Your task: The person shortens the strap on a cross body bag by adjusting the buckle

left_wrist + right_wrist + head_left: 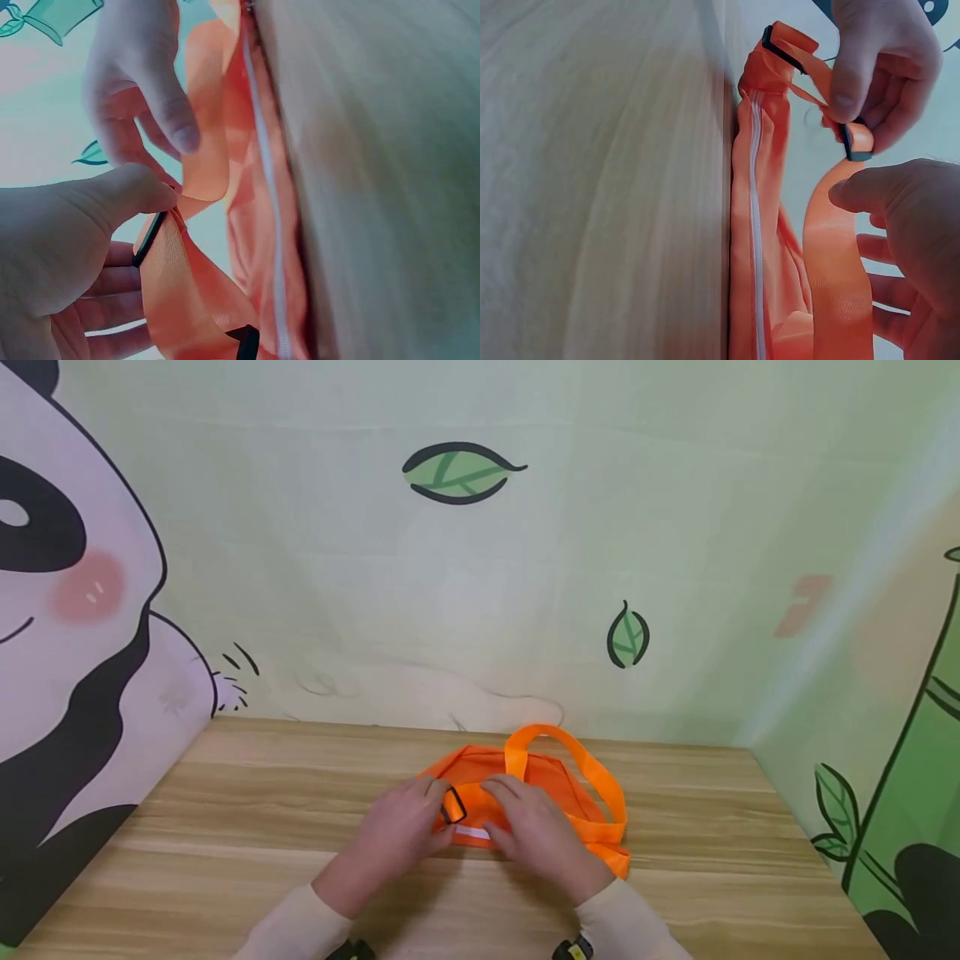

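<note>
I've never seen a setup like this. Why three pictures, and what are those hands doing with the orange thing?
There is no machine here, just a person wearing three cameras. The wide picture comes from a head camera looking down at a wooden table. The other two come from wrist cameras, very close up. On the table lies an orange bag with a white zipper. The left hand pinches the bag's strap at a black buckle; the right hand handles the strap beside it.
</note>
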